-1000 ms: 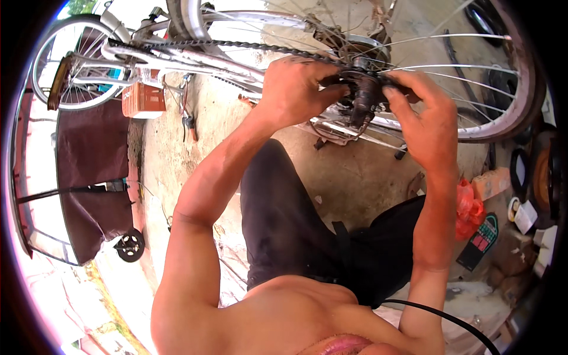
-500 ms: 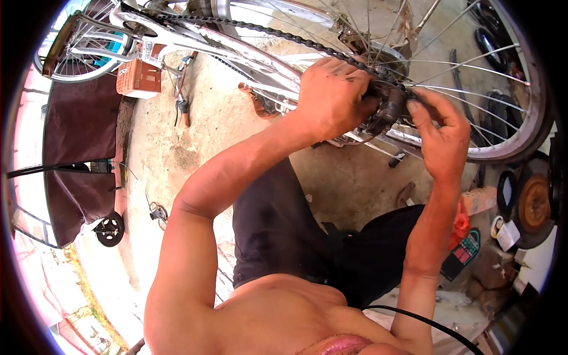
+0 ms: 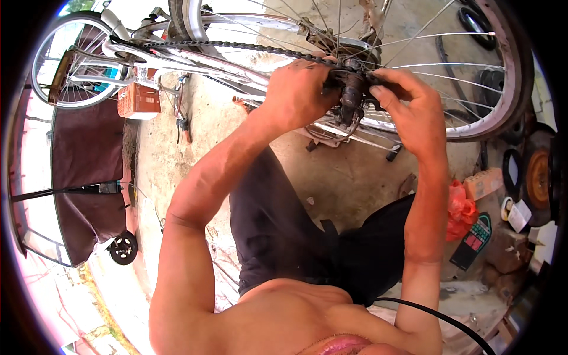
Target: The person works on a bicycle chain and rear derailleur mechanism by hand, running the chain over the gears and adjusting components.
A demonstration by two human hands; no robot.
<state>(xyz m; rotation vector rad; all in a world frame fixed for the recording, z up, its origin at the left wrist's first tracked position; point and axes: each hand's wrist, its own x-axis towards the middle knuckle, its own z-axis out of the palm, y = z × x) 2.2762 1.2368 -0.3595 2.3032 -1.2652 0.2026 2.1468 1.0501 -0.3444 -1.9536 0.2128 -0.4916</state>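
A bicycle rear wheel (image 3: 494,77) with silver spokes fills the upper right. At its middle is a dark, greasy rear hub assembly (image 3: 352,97), with the chain (image 3: 231,46) running to it from the upper left along the white frame (image 3: 225,68). My left hand (image 3: 296,94) is closed on the hub assembly from the left, its fingertips partly hidden behind the parts. My right hand (image 3: 408,109) holds the right side of the same assembly between thumb and curled fingers.
Another bicycle wheel (image 3: 80,35) and an orange crate (image 3: 137,102) are at upper left, above a maroon canopy (image 3: 83,142). At right lie a red plastic bag (image 3: 458,210), a brick (image 3: 484,182), a green-edged case (image 3: 473,239) and several black rubber loops (image 3: 512,171). My legs (image 3: 266,219) are below the wheel.
Both hands and the hub shifted right in the picture half a second ago and are now back up-left, slightly left of where they were a second ago. Both hands stay on the hub.
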